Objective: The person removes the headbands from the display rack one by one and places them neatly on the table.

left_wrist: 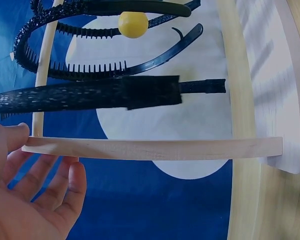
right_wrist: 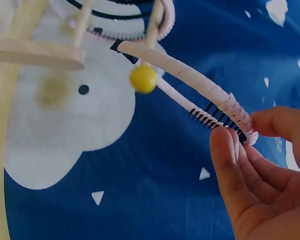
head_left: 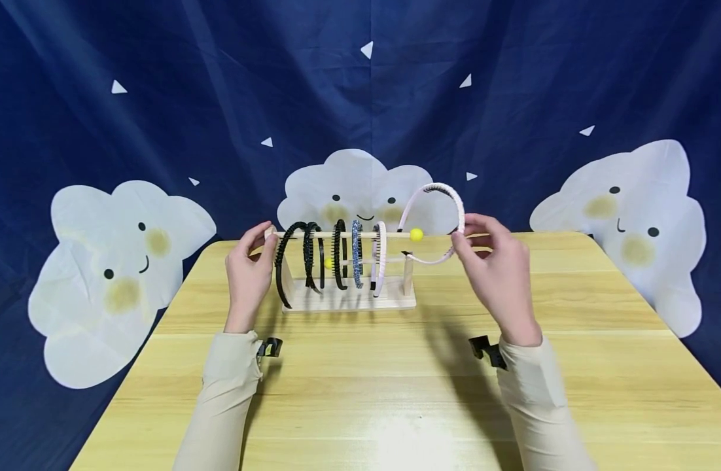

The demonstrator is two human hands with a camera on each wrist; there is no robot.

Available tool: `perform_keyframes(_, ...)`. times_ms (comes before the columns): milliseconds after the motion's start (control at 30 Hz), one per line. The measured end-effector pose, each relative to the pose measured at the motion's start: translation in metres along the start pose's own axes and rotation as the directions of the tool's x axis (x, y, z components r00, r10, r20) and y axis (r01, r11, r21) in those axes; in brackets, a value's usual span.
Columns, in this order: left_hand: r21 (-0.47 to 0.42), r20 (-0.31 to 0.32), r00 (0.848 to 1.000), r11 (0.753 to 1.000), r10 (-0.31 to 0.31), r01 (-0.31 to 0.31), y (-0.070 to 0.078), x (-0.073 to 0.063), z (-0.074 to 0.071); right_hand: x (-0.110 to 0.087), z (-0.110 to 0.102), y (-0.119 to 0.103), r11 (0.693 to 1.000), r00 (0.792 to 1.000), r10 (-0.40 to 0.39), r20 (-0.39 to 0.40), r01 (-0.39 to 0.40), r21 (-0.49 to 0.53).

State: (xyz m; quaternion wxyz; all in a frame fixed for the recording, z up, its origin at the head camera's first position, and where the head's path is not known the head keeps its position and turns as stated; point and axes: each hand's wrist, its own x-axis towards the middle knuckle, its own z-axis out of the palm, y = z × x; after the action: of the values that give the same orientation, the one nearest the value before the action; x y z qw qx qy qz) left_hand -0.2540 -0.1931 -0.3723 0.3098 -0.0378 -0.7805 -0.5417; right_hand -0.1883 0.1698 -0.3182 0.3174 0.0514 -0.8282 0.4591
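R hand [head_left: 502,271] pinches side of pale pink headband [head_left: 460,209], held near yellow ball [head_left: 416,234] at tip of upper rod [head_left: 392,234]. L hand [head_left: 250,268] pinches top of upright [left_wrist: 155,149], opp. end. Other headbands [head_left: 357,255] hang btwn hands. Stand [head_left: 319,303] is on wood table [head_left: 360,373]; cloud-print curtain [head_left: 313,78] behind.

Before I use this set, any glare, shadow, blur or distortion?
Head: bright glare on the near tabletop, soft shadow beside the right sleeve; left wrist: the stand's base shows a bowed edge, probably lens distortion; right wrist: yellow ball looks soft, while the pale headband is crisper near the right hand.
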Motion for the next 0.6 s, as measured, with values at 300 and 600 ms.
perform_keyframes(300, -0.001, 0.006, 1.000, 1.000, 0.011, -0.011, -0.003, 0.000, 0.000, 0.012, -0.030, 0.023, 0.981, 0.984, 0.158, -0.083, -0.147, 0.125)
perform_keyframes(600, -0.010, 0.011, 1.000, 1.000, 0.021, -0.021, -0.005, 0.001, -0.001, 0.022, -0.062, 0.058, 0.861, 0.917, 0.365, -0.159, -0.268, 0.431)
